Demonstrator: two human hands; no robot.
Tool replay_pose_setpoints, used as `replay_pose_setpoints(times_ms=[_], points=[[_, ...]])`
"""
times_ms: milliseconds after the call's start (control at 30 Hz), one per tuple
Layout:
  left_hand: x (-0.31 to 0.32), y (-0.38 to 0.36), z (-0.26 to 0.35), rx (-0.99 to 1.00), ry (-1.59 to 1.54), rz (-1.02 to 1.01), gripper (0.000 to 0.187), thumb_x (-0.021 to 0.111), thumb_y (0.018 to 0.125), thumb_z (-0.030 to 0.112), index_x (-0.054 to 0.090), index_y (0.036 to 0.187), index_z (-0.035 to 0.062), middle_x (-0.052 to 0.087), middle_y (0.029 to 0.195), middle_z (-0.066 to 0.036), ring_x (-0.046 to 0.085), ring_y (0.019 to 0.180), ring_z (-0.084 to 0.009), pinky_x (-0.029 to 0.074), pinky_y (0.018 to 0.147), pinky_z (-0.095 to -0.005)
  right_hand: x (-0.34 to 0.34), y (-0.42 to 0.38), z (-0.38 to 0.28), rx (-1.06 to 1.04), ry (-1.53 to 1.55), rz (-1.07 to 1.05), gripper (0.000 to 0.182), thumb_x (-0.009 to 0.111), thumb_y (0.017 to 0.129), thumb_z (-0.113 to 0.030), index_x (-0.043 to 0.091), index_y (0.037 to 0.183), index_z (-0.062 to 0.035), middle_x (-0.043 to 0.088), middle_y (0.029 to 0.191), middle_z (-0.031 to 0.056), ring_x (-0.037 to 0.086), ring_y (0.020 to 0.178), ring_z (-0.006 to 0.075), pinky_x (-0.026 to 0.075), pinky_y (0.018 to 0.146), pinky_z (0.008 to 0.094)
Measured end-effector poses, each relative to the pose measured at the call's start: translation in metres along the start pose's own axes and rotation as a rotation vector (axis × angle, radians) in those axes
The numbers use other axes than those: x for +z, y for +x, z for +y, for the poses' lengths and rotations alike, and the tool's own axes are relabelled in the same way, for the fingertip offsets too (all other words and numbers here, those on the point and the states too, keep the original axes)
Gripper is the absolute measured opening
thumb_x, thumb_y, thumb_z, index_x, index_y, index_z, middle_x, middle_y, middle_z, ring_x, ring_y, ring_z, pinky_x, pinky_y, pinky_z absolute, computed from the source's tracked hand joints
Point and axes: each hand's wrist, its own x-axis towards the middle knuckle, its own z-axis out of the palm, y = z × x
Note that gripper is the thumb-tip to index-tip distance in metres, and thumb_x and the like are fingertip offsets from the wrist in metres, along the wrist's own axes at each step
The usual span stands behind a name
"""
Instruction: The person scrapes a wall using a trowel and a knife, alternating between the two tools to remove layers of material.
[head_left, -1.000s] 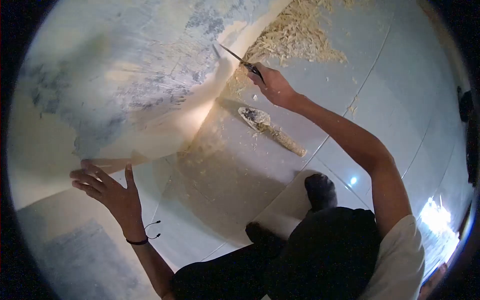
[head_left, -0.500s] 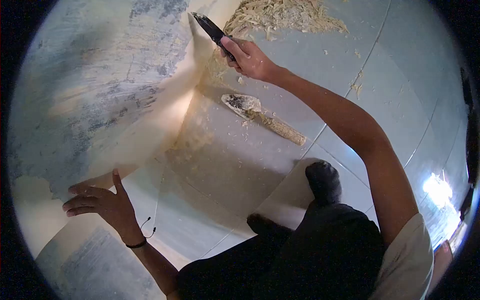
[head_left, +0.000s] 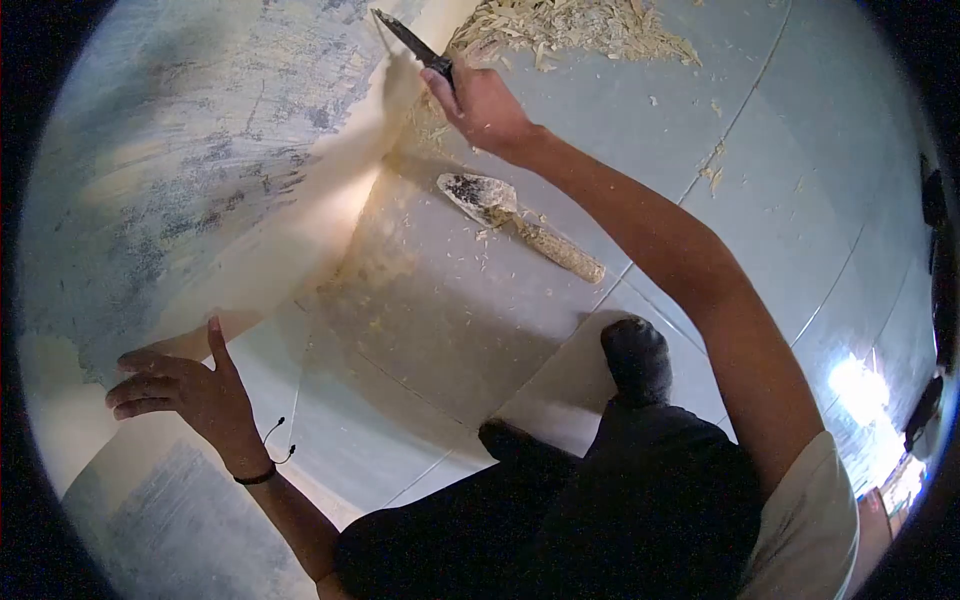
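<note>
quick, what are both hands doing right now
Left hand: open, flat against the wall, holding nothing.
Right hand: closed on a scraper.

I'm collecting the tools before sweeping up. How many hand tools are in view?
2. A dark-bladed scraper is held in the right hand against the wall; a dirty trowel lies on the floor tiles below that hand. Others may be out of view.

No writing, label, brand, number or sign can be read anywhere on the wall (head_left: 180, 150), the floor (head_left: 720, 120) or the tools.
</note>
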Motion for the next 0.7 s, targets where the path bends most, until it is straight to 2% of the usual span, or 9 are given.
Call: replay_pose_setpoints(times_ms=[67,100,200,300,400,433,533,633,700], points=[[-0.001,-0.001,-0.001,0.016,0.007,0.011,0.112,0.035,0.092,0.070,-0.002,0.139,-0.0241,0.000,0.127,-0.063,-0.007,0.125,-0.0744,0.008,0.102,-0.0752,0.000,0.009,0.012,-0.108,-0.046,0.107,0.037,0.047,0.100,-0.036,0.048,0.105,0.0007,0.057,0.063,0.0255,0.060,0.062,0.0446,0.046,0.056,0.0513],[-0.001,0.000,0.000,0.021,0.010,0.019,0.112,0.035,0.091,0.071,0.000,0.139,-0.0243,0.001,0.127,-0.063,-0.006,0.125,-0.0745,0.009,0.102,-0.0751,-0.003,0.009,0.012,0.002,-0.031,0.054,0.036,0.047,0.100,-0.036,0.050,0.105,0.0002,0.057,0.063,0.0251,0.061,0.064,0.0447,0.047,0.057,0.0508],[-0.001,0.000,-0.002,0.025,0.031,0.029,0.110,0.034,0.092,0.070,0.003,0.139,-0.0243,0.003,0.128,-0.062,-0.003,0.125,-0.0748,0.012,0.102,-0.0750,0.009,-0.004,0.005,-0.081,-0.006,-0.034,0.035,0.047,0.100,-0.035,0.051,0.105,-0.0009,0.058,0.065,0.0256,0.062,0.066,0.0444,0.047,0.059,0.0515],[-0.001,0.000,0.003,0.001,0.026,0.052,0.108,0.033,0.093,0.069,0.004,0.139,-0.0243,0.006,0.128,-0.062,0.001,0.126,-0.0745,0.014,0.102,-0.0745,0.014,0.005,0.016,-0.137,-0.013,0.119,0.036,0.047,0.100,-0.036,0.052,0.110,-0.0025,0.059,0.065,0.0249,0.063,0.067,0.0425,0.048,0.061,0.0525],[-0.006,-0.001,0.001,0.023,0.051,0.045,0.106,0.032,0.094,0.068,0.005,0.139,-0.0236,0.009,0.127,-0.062,0.002,0.126,-0.0738,0.015,0.103,-0.0730,-0.004,0.014,0.020,0.030,0.007,0.108,0.038,0.047,0.100,-0.037,0.051,0.113,-0.0026,0.059,0.066,0.0250,0.063,0.067,0.0433,0.048,0.062,0.0534],[-0.006,0.002,0.001,0.038,0.056,0.049,0.105,0.032,0.094,0.067,0.004,0.140,-0.0233,0.009,0.127,-0.062,0.003,0.126,-0.0735,0.015,0.104,-0.0724,-0.004,0.012,0.026,-0.130,-0.038,0.014,0.041,0.048,0.099,-0.039,0.052,0.114,-0.0007,0.058,0.065,0.0254,0.061,0.066,0.0445,0.048,0.062,0.0529],[-0.002,0.001,-0.001,0.050,0.057,0.058,0.105,0.030,0.094,0.068,0.005,0.140,-0.0228,0.009,0.128,-0.061,0.003,0.127,-0.0727,0.015,0.105,-0.0717,-0.009,0.013,0.021,-0.012,-0.132,-0.014,0.041,0.049,0.099,-0.038,0.053,0.111,0.0010,0.057,0.066,0.0255,0.060,0.066,0.0442,0.047,0.062,0.0518],[0.002,0.000,-0.001,0.032,0.066,0.073,0.106,0.030,0.094,0.069,0.003,0.141,-0.0216,0.009,0.129,-0.061,0.003,0.127,-0.0726,0.014,0.105,-0.0716,-0.002,0.008,0.026,-0.082,0.018,-0.026,0.041,0.050,0.099,-0.038,0.054,0.109,0.0017,0.057,0.066,0.0256,0.060,0.066,0.0436,0.046,0.062,0.0511],[0.001,0.000,-0.001,0.027,0.057,0.069,0.106,0.031,0.093,0.069,0.004,0.141,-0.0212,0.009,0.129,-0.061,0.003,0.127,-0.0727,0.014,0.105,-0.0717,-0.001,0.015,0.026,-0.094,-0.033,0.043,0.040,0.047,0.099,-0.039,0.051,0.104,0.0005,0.059,0.065,0.0257,0.061,0.067,0.0461,0.048,0.063,0.0543]])
